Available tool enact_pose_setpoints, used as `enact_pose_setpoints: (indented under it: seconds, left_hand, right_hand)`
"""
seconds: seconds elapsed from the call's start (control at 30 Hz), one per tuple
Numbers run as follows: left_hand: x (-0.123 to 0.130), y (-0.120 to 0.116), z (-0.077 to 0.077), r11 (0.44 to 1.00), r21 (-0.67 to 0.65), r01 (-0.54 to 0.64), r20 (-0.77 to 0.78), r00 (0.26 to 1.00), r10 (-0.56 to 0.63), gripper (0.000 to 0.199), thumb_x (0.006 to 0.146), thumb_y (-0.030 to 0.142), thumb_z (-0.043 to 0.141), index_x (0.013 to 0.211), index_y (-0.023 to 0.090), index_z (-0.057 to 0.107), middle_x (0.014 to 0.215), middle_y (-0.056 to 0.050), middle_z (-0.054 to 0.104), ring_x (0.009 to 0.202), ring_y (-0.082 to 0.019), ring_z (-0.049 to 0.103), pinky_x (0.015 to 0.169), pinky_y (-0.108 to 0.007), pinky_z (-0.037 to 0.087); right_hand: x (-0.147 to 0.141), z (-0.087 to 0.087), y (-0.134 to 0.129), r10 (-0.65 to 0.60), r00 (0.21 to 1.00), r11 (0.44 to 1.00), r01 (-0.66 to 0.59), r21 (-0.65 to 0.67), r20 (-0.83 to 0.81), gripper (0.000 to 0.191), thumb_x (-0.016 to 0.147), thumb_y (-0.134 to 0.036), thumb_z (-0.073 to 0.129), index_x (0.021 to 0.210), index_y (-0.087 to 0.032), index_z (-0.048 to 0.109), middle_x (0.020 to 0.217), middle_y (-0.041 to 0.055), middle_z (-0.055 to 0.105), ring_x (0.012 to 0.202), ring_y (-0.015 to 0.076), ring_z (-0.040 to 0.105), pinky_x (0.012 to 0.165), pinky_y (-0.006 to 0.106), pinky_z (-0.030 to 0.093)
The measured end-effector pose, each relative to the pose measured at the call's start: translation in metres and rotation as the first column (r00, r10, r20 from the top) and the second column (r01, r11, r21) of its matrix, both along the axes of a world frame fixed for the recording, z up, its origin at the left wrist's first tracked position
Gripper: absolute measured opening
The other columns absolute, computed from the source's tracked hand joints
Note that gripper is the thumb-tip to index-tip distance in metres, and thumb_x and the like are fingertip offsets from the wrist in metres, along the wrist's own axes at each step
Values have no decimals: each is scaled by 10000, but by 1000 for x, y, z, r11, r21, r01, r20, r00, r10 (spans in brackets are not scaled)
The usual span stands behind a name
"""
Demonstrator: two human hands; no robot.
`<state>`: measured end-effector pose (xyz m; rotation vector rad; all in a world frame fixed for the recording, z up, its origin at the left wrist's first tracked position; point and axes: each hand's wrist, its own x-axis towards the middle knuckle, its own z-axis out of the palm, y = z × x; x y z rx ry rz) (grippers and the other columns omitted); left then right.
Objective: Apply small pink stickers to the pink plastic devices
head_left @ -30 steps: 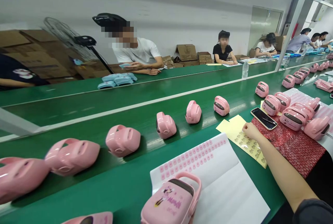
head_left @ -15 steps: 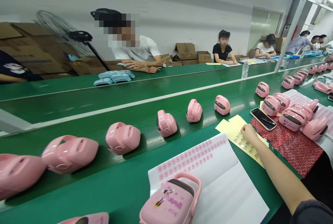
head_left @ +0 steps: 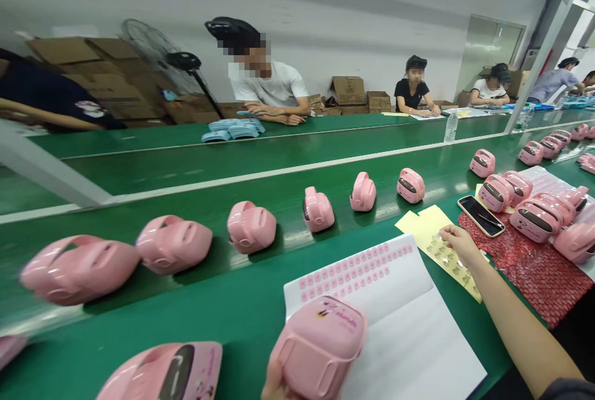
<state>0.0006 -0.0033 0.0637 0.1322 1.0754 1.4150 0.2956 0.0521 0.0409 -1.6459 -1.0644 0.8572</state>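
My left hand [head_left: 273,381], partly cut off by the lower frame edge, grips a pink plastic case [head_left: 320,350] with a carry handle and a printed cartoon figure. The case is tilted over a white sheet [head_left: 409,319] with rows of small pink stickers. To the right, my right hand [head_left: 458,245] is closed in a pinch above a yellow sticker sheet [head_left: 430,220]. A small pale sticker [head_left: 436,237] shows at its fingertips. Another pink case [head_left: 158,375] lies at the lower left, close to my left hand.
Several pink cases [head_left: 251,226] stand in a line along the green belt [head_left: 297,177]. A phone [head_left: 481,215] lies on red bubble wrap [head_left: 543,276], with more cases beside it. Across the belt, a co-worker [head_left: 274,87] sits behind blue items [head_left: 232,129]. A bottle [head_left: 450,126] stands farther back.
The case in front has been tipped up, and my left hand now shows on it. My right hand has lifted slightly with a small sticker at its fingertips. The camera view has turned left.
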Motion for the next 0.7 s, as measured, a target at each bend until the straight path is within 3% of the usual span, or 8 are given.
enact_pose_setpoints:
  seconds: [0.13, 0.23, 0.33, 0.7]
  left_hand:
    - [16, 6, 4, 990, 138, 21, -143, 990, -1, 597, 554, 537, 730, 1072, 261, 617, 1041, -30, 660, 1125, -312, 506, 763, -334, 508]
    - [29, 9, 7, 980, 195, 39, -184, 983, -2, 615, 611, 555, 696, 1137, 264, 568, 1166, -47, 597, 1140, -291, 495, 850, -352, 468]
    - [36, 9, 9, 978, 205, 38, -175, 985, -1, 679, 580, 545, 727, 1171, 281, 523, 1214, -64, 560, 1080, -297, 539, 868, -402, 459]
    - [37, 7, 10, 981, 190, 25, -152, 988, 4, 704, 556, 547, 741, 1164, 280, 509, 1207, -80, 542, 1062, -310, 544, 849, -429, 468]
  right_hand:
    - [-52, 28, -17, 202, 964, 978, -190, 83, -176, 411, 629, -592, 623, 661, -186, 565, 755, 29, 568, 654, 142, 496, 620, 283, 408]
    - [-98, 45, -30, 372, 878, 928, -342, 149, -302, 371, 592, -551, 702, 630, -197, 597, 800, 36, 570, 791, 186, 528, 709, 311, 415]
    - [-128, 55, -38, 414, 841, 910, -397, 123, -349, 340, 570, -514, 736, 619, -194, 631, 913, 55, 543, 952, 232, 514, 787, 336, 400]
    - [-135, 54, -37, 447, 828, 886, -461, 42, -339, 272, 582, -444, 749, 609, -192, 651, 942, 63, 527, 1002, 257, 519, 805, 362, 443]
